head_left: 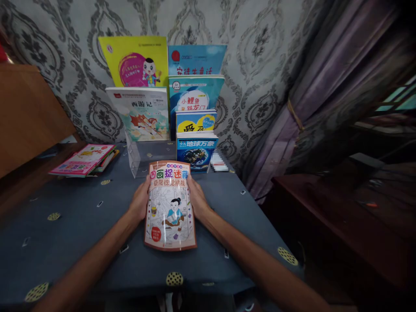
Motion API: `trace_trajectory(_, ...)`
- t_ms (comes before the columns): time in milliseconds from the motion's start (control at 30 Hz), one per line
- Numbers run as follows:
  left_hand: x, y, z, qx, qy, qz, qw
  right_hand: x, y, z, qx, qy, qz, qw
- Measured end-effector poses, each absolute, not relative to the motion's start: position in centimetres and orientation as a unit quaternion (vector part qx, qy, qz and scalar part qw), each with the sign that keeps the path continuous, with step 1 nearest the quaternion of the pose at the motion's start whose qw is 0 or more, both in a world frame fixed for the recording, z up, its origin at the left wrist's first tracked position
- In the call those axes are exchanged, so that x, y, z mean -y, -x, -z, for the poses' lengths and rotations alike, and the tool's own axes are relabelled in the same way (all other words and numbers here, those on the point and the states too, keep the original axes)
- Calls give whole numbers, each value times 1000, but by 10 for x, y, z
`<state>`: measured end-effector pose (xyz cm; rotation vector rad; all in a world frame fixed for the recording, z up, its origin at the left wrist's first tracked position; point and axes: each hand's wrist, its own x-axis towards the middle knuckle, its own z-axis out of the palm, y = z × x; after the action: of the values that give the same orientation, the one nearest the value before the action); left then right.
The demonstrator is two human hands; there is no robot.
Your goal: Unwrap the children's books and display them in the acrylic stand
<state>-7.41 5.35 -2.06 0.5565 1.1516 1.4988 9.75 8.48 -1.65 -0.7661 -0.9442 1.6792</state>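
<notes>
Between my two hands is a thin picture book (pixel 170 208) with an orange-brown border, colourful Chinese title and a drawn figure in blue. My left hand (pixel 141 200) grips its left edge and my right hand (pixel 197 197) its right edge, fingers mostly hidden behind it. Just beyond stands a clear acrylic book rack (pixel 152 156) with tiers. A white-covered book (pixel 144 115) and a yellow book (pixel 134 60) fill its left side. On the right side are a blue book (pixel 196 58), a teal book (pixel 196 93), a yellow-and-blue book (pixel 196 122) and an earth-cover book (pixel 195 154).
The table wears a dark blue-grey cloth (pixel 91 225). A stack of books with a pink cover (pixel 86 160) lies at the left, near a wooden panel (pixel 30 104). Patterned wallpaper (pixel 253 56) rises behind. A tied purple curtain (pixel 286 125) and a dark red surface (pixel 312 208) are at the right.
</notes>
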Motion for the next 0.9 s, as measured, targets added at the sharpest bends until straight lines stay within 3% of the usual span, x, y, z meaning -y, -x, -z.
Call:
trace_trajectory(267, -58, 93, 27, -496, -252, -573, 603, -92, -101, 20, 408, 310, -714, 477)
trace_trajectory(500, -57, 104, 29, -492, -287, -509, 646, -114, -109, 35, 408, 341, -653, 539)
trace_trajectory(667, -57, 114, 21, -501, -321, -512, 619, -125, -114, 54, 509, 385, -602, 480)
trace_trajectory(767, -58, 117, 22, -536, -348, -508, 577, -130, -118, 60, 602, 423, -513, 443)
trace_trajectory(900, -59, 117, 28, -558, -390, -491, 544, -128, -124, 53, 757, 464, -303, 345)
